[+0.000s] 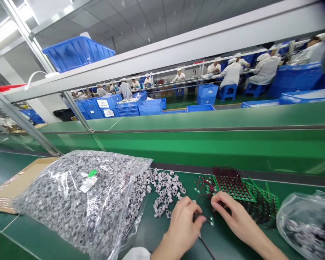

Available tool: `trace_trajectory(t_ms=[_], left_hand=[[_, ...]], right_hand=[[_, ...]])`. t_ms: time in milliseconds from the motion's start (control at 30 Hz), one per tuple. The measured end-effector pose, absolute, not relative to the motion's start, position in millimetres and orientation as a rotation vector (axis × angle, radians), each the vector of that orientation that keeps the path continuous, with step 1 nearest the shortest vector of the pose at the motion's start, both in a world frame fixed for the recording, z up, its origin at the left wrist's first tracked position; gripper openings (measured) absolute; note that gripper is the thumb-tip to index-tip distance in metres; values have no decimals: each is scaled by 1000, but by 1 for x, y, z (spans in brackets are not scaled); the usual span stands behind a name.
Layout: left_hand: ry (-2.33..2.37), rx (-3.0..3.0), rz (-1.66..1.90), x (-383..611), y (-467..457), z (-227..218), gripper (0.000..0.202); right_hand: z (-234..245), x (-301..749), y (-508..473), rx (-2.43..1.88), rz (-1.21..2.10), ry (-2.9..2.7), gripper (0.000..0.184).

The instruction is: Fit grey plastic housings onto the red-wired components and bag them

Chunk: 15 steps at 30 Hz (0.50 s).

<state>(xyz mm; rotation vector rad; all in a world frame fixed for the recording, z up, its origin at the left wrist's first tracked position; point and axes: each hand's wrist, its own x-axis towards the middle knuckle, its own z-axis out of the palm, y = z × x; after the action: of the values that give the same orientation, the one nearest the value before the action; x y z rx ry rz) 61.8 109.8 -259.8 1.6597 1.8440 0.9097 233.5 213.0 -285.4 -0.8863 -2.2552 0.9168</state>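
Reaching over the green counter (40, 238), I have a bulging clear bag of grey ring-shaped pieces (78, 202) at my left, with loose grey pieces (165, 191) spilled just beside it. My left hand (182, 225) pinches a dark wire (202, 216) ending in a small green board (211, 220). My right hand (235, 213) curls beside a pile of wired green boards (233, 184); I cannot tell whether it grips anything. A smaller clear bag (308, 225) of grey pieces lies at far right.
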Motion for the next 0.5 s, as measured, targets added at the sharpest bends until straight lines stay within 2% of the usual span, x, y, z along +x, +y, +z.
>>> trace_trajectory(t_ms=[67,133,233,500], left_hand=[[1888,1811,663,70,109,-261,15],[1910,1905,488,77,110,-261,10],[1903,1919,408,79,111,-258,10],[1401,1387,1113,71,112,-254,14]], right_hand=[[-287,237,213,-907,908,-2238,29],[-287,239,212,-924,902,-2226,29],[-282,241,209,-902,979,-2209,29],[-271,235,196,-768,1700,-1836,33]])
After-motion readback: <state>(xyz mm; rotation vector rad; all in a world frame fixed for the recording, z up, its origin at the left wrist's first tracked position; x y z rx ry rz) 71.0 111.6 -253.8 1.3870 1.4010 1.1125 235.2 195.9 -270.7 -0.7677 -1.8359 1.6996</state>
